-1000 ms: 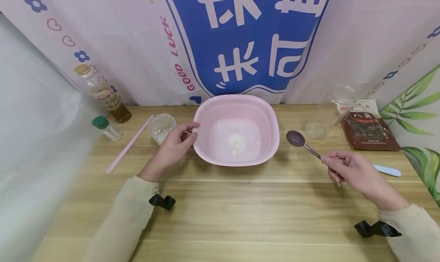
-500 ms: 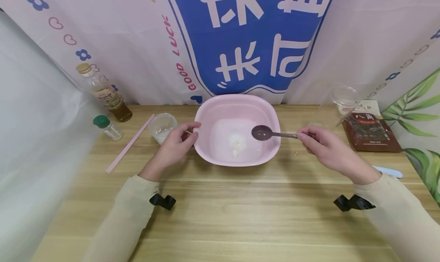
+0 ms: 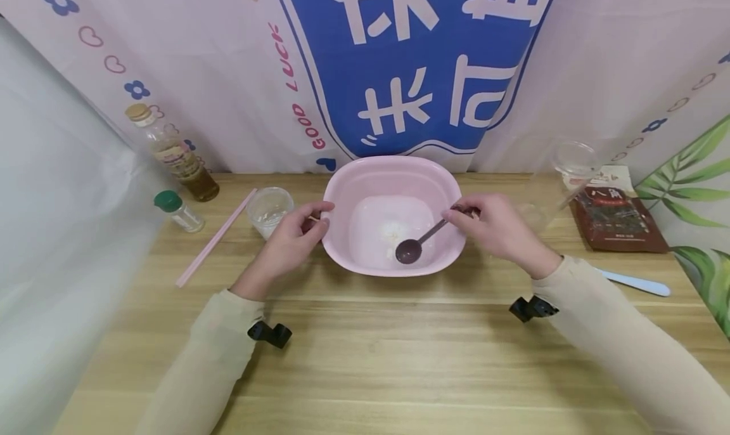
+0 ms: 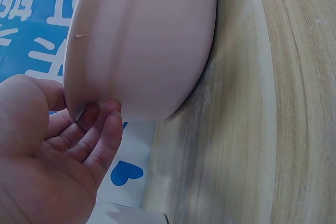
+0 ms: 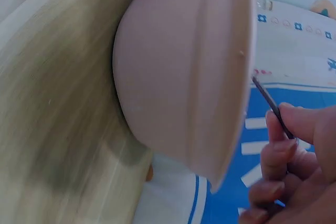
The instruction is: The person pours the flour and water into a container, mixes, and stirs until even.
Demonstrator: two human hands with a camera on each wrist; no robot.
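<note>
A pink basin point(image 3: 342, 238) stands mid-table with a small lump of white flour point(image 3: 392, 235) on its bottom. My left hand point(image 3: 318, 217) holds the basin's left rim, thumb on top and fingers against the outer wall; the left wrist view shows those fingers point(image 4: 102, 137) under the rim of the basin point(image 4: 152, 40). My right hand point(image 3: 457, 214) pinches the handle of a dark brown spoon point(image 3: 409, 251), whose bowl sits low inside the basin beside the flour. In the right wrist view the spoon handle point(image 5: 269, 103) crosses the basin point(image 5: 184, 77) rim.
At the left stand an oil bottle point(image 3: 171, 156), a green-capped jar point(image 3: 177, 212), pink chopsticks point(image 3: 215, 238) and a small clear cup point(image 3: 268, 212). At the right are a clear cup point(image 3: 561, 175), a brown packet point(image 3: 616, 222) and a pale spatula point(image 3: 635, 283). A banner hangs close behind.
My right hand has carried the spoon leftward from over the table into the basin and lowered its bowl beside the flour. The left hand has stayed on the rim.
</note>
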